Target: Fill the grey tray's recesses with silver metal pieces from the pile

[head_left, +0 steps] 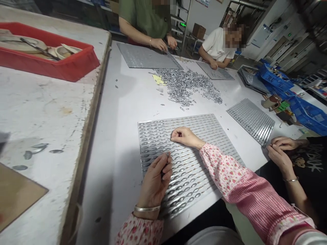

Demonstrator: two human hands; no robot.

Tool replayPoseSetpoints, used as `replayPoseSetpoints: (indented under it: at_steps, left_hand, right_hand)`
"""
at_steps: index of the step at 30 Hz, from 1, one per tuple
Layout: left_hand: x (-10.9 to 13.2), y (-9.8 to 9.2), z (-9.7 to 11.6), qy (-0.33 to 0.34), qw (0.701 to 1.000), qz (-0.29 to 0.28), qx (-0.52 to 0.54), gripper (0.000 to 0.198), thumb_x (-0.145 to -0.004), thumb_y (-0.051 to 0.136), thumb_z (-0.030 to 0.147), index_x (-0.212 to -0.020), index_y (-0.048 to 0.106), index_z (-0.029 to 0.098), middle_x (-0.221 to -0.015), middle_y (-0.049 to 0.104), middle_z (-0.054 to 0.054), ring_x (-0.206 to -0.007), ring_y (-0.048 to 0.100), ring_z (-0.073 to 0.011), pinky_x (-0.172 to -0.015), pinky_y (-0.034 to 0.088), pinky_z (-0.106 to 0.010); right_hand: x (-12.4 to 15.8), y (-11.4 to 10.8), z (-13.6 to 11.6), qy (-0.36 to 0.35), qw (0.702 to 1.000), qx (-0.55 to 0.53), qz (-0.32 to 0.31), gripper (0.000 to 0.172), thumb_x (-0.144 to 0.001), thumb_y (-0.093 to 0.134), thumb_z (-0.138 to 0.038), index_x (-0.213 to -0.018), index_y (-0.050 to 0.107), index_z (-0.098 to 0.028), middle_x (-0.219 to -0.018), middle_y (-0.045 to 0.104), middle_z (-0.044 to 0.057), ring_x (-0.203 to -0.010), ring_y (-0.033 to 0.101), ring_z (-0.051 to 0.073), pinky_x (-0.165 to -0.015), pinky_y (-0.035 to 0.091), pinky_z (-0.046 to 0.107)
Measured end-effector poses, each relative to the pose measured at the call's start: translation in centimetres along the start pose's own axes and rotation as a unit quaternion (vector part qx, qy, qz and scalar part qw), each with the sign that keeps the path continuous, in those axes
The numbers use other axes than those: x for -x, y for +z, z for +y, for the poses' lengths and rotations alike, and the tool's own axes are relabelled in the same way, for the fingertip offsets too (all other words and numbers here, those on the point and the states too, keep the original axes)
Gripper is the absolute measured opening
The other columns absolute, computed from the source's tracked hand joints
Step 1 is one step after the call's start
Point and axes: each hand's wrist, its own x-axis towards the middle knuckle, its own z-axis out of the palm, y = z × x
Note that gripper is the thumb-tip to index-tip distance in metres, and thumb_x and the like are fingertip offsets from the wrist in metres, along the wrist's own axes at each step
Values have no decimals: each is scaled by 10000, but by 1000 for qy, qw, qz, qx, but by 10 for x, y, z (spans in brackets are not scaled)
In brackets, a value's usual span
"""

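In front of me lies a flat sheet (219, 136) with rows of slanting lines. Pointed-oval silver pieces (182, 206) sit in rows over its left part and along its near edge. My left hand (155, 177), with a bangle at the wrist, is closed above the sheet's left side; a bit of a grey oval piece (168, 154) shows at its fingertips. Further up the sheet my right hand (187, 136) is pinched, fingertips down at the end of a row of pieces. Whatever it pinches is hidden by the fingers.
Beyond the sheet is a spread pile of loose silver pieces (184, 85). A red tray (84, 64) stands on the raised left table. Two people work at sheets across the table; another person's hands (281, 149) are at my right near a second sheet (251, 119) and blue baskets (309, 112).
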Motion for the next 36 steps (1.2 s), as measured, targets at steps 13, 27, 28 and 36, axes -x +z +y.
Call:
replayPoseSetpoints:
  at_steps: [13,27,28,36]
  left_hand:
    - [3,6,0,10,998,69,-9,183,-842,574,132,-972,692,81,-817,651,-79,-586,553,-63,-444,463,-118]
    - [4,17,5,-18,990,138,31,253,-916,439,80,-928,691,80,-842,736,-129,-767,711,-157,-670,600,-231]
    - [4,17,5,-20,991,131,35,252,-920,440,91,-951,690,82,-861,739,-133,-794,714,-166,-684,602,-239]
    - [0,13,3,6,992,106,66,227,-906,483,140,-937,705,104,-963,743,-132,-906,705,-209,-770,597,-305]
  right_hand:
    - [15,6,-7,-3,985,-164,48,239,-851,613,-380,-907,659,-152,-801,679,31,-703,588,124,-685,452,248]
    - [-8,17,17,-15,986,121,113,80,-777,707,-266,-764,704,-188,-752,654,-16,-733,542,120,-720,375,239]
    - [-8,17,16,-20,985,131,114,65,-770,714,-251,-755,703,-189,-769,651,-10,-766,543,128,-749,375,247]
    - [21,11,-24,-140,990,32,14,148,-845,664,-323,-844,705,-181,-855,640,17,-853,557,144,-833,408,282]
